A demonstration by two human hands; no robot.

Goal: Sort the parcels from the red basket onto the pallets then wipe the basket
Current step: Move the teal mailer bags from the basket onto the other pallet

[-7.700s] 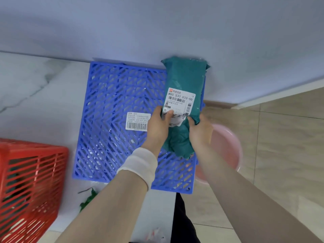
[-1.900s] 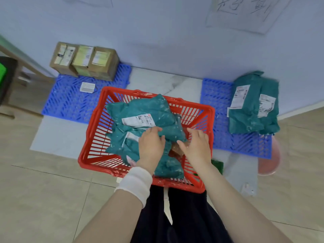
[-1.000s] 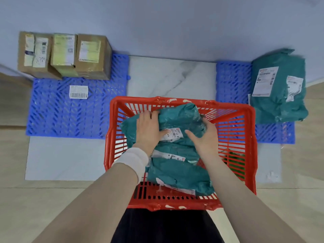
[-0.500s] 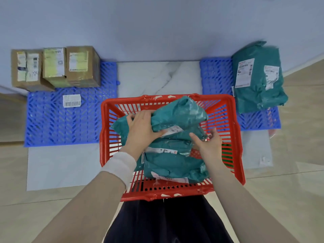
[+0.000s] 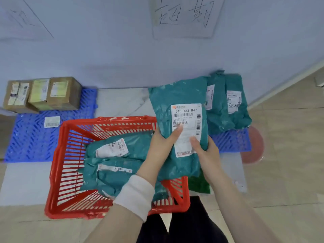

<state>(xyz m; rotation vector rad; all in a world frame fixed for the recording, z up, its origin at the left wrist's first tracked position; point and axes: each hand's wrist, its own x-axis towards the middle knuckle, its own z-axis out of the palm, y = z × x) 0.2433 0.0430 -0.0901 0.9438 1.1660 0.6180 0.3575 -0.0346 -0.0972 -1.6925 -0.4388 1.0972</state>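
Teal plastic mailer bag (image 5: 177, 102), white shipping label (image 5: 186, 127) facing up, printed "843 Y63 M47": held upright above the right side of the red basket (image 5: 57, 165). Left hand (image 5: 162, 146) grips its lower left edge, thumb lying across the label. Right hand (image 5: 205, 151) grips its lower right edge, thumb also on the label. White wristband (image 5: 135, 195) on the left forearm.

Red basket: slatted plastic, standing on the floor directly before the person. Contents: at least two more teal bags (image 5: 119, 163), labels up, lying flat, one partly over the other.

Right blue pallet (image 5: 231, 139): slatted plastic, against the wall. Holds two teal bags (image 5: 228, 102) side by side, labels up.

Left blue pallet (image 5: 31, 137): same kind, against the wall. Holds three cardboard boxes (image 5: 43, 93) in a row at its far edge, touching; a loose label (image 5: 52, 121) lies just in front of them.

Pink basin (image 5: 254, 146): on the floor, just right of the right pallet.

Paper sign (image 5: 185, 16) with handwritten characters: on the wall above.
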